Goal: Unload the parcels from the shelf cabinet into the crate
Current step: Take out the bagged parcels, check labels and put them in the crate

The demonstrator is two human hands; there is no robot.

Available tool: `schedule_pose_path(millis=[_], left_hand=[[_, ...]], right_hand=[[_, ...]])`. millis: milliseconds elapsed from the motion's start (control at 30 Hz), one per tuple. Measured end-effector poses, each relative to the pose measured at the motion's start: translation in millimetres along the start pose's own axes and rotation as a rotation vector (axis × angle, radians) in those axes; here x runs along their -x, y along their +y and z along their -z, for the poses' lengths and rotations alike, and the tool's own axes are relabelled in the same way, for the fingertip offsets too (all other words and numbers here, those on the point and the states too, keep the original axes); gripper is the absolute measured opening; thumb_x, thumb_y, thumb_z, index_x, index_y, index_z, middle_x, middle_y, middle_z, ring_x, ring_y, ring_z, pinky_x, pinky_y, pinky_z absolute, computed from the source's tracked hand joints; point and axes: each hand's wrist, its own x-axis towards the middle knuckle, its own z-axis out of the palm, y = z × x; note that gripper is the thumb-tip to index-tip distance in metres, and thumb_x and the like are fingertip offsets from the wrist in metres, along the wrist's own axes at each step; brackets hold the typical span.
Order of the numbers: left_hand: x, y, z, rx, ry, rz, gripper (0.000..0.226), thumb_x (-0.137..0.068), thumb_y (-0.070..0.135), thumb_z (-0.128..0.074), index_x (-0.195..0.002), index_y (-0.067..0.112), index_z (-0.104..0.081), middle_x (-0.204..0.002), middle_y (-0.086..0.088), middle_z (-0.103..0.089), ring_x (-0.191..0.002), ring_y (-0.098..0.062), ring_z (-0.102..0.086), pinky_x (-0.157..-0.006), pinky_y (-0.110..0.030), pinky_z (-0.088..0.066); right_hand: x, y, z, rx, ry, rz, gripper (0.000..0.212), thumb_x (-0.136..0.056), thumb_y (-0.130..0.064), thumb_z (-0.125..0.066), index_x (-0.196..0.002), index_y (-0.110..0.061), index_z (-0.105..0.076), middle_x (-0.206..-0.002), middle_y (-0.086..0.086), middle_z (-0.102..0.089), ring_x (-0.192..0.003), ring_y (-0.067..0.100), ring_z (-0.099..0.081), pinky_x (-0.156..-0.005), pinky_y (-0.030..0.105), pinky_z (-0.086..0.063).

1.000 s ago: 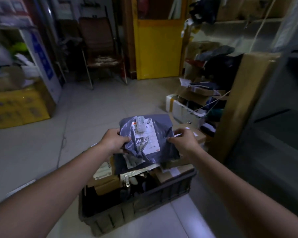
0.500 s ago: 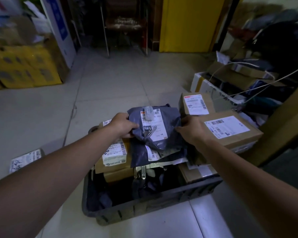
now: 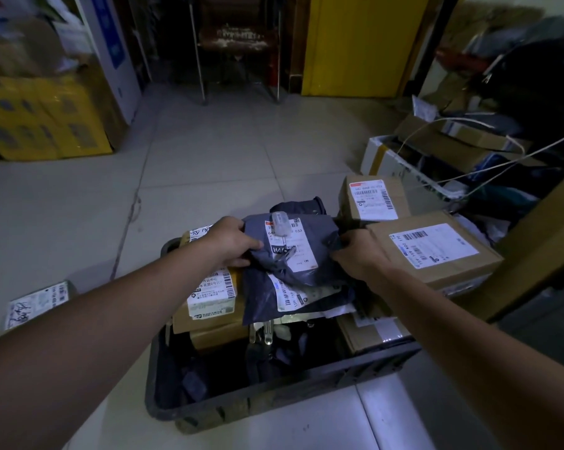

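Observation:
A grey plastic mailer parcel [image 3: 293,251] with a white label lies on top of the pile in the dark crate [image 3: 274,397] on the floor. My left hand [image 3: 230,240] grips its left edge and my right hand [image 3: 358,254] grips its right edge. Under it lie another grey mailer [image 3: 274,303] and a brown box [image 3: 209,303] with a white label. Two cardboard boxes, a large one [image 3: 436,251] and a small one [image 3: 371,198], sit at the crate's far right. The shelf cabinet is out of view.
A labelled parcel [image 3: 35,303] lies on the tiled floor at the left. Yellow cartons [image 3: 40,118] stand at the far left, a chair [image 3: 238,43] and a yellow door [image 3: 365,43] at the back. Open boxes, clutter and cables [image 3: 469,151] crowd the right side.
Both hands lowered the grey mailer from above the crate onto the pile. My view tilted downward, bringing the crate and the boxes on the right closer.

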Motion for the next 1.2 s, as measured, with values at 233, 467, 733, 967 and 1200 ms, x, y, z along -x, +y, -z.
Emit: schedule_pose_path(millis=[233,467,733,967,1200], left_hand=[[6.9,5.2,14.8,-0.312,0.077,-0.004,0.021,-0.090,0.028,-0.071,-0.092,0.010,-0.059,-0.091,-0.016,-0.068,-0.072,-0.029,-0.071,-0.070,-0.038,-0.061],[39.9,41.8,26.1,-0.700,-0.005,-0.172,0.040,-0.096,0.031,-0.061,-0.133,0.016,-0.057,-0.124,-0.011,-0.057,-0.106,-0.030,-0.059,-0.080,-0.034,-0.054],[105.6,96.5,-6.8,-0.863,-0.279,-0.421,0.037,-0.098,0.036,-0.058,-0.132,0.023,-0.059,-0.134,-0.004,-0.056,-0.113,-0.023,-0.056,-0.091,-0.028,-0.046],[191.1,166.0,-95.1,-0.953,-0.337,-0.629,0.040,-0.095,0.038,-0.061,-0.132,0.021,-0.059,-0.119,-0.002,-0.064,-0.102,-0.022,-0.063,-0.082,-0.025,-0.046],[305.1,215.2,-215.9,-1.029,-0.436,-0.778,0.037,-0.097,0.034,-0.059,-0.128,0.015,-0.060,-0.127,-0.005,-0.062,-0.107,-0.021,-0.059,-0.092,-0.031,-0.048]], right_hand=[[4.9,-8.0,3.7,-0.064,-0.046,0.005,0.013,-0.093,-0.021,-0.060,-0.092,-0.008,-0.064,-0.081,0.004,-0.062,-0.080,0.023,-0.059,-0.069,0.028,-0.044],[27.3,-28.3,52.6,0.049,-0.068,0.097,0.010,-0.092,-0.021,-0.063,-0.090,-0.015,-0.071,-0.099,0.011,-0.066,-0.087,0.025,-0.060,-0.071,0.030,-0.045],[97.1,-4.1,140.9,0.100,-0.137,0.049,0.036,-0.095,-0.029,-0.066,-0.126,-0.013,-0.062,-0.106,0.009,-0.063,-0.083,0.020,-0.063,-0.055,0.020,-0.046],[197.9,64.8,236.4,0.169,-0.043,-0.059,0.027,-0.094,-0.032,-0.065,-0.110,-0.011,-0.070,-0.107,0.005,-0.064,-0.093,0.022,-0.062,-0.077,0.034,-0.049],[348.0,172.2,331.9,0.159,0.139,-0.287,0.027,-0.092,-0.036,-0.065,-0.106,-0.014,-0.069,-0.104,0.007,-0.070,-0.097,0.025,-0.067,-0.088,0.037,-0.055]])
